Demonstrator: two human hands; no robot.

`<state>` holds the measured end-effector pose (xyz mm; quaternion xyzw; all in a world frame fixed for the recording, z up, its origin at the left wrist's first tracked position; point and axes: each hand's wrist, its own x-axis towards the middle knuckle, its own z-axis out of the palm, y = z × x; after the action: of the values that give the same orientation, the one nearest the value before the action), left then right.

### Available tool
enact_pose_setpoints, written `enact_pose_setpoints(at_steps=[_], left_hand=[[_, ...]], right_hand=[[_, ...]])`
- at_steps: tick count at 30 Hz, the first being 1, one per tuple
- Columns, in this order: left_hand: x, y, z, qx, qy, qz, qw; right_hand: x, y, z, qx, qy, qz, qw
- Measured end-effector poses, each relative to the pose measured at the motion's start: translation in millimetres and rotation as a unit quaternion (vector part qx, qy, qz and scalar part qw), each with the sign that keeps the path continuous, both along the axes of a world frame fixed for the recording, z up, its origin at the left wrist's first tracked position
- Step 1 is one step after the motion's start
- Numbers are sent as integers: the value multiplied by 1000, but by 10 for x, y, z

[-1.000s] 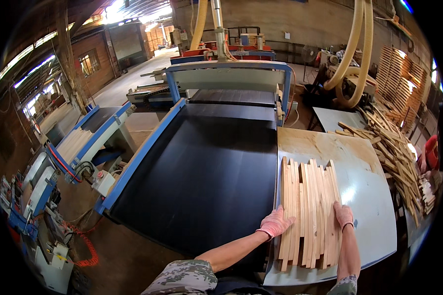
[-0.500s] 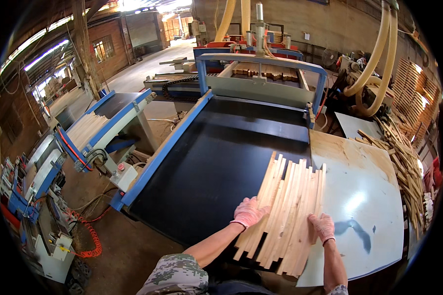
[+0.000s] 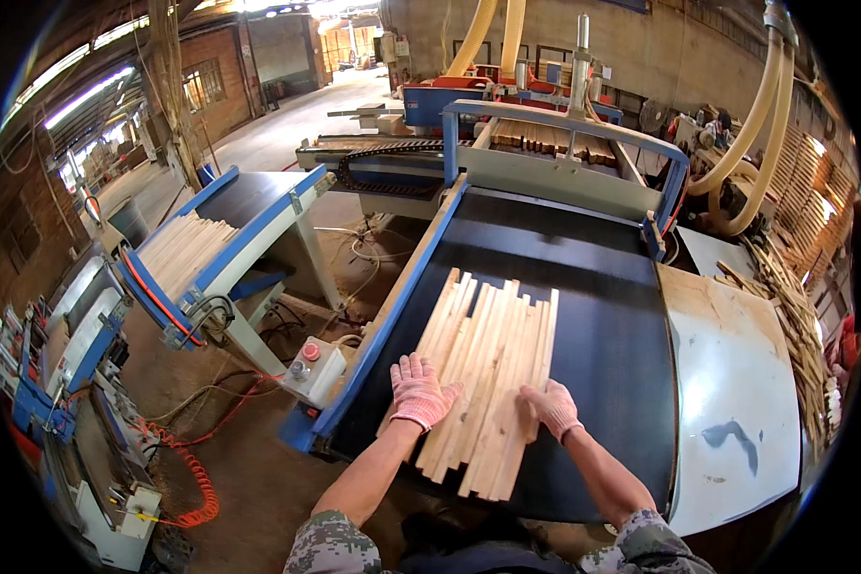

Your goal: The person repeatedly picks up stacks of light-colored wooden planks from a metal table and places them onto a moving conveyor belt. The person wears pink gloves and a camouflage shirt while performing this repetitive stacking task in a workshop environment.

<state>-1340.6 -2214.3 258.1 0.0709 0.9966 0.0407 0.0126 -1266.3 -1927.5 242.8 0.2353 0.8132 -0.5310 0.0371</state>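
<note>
Dim and brownish overall, backlit by a blown-out white opening under the roof [image 3: 330, 8] and a long white light strip [image 3: 91, 96] at upper left. Evenly lit and fairly crisp on the pale, narrow wooden strips [image 3: 488, 373]. Glaring off the smooth blue-grey metal sheet [image 3: 727, 383]; banded with sheen across the flat black conveyor belt [image 3: 603, 316]. Bent along straight edges, softer outward, black at the corners.

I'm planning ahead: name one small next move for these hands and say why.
Probably press the left hand and right hand lightly inward to draw the wooden strips together: they lie side by side on the black belt, no tie visible, ends staggered, with one hand at each outer edge.
</note>
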Motion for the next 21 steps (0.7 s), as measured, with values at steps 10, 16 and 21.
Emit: enact_pose_setpoints(at_steps=[10, 16, 21], left_hand=[[-161, -380, -98, 47, 17, -18, 999], [-148, -476, -51, 122, 15, -41, 991], [261, 220, 250, 378, 51, -177, 907]], right_hand=[[-501, -548, -256, -93, 75, 74, 990], [340, -671, 187, -105, 98, 117, 983], [1565, -609, 199, -248, 103, 115, 956]])
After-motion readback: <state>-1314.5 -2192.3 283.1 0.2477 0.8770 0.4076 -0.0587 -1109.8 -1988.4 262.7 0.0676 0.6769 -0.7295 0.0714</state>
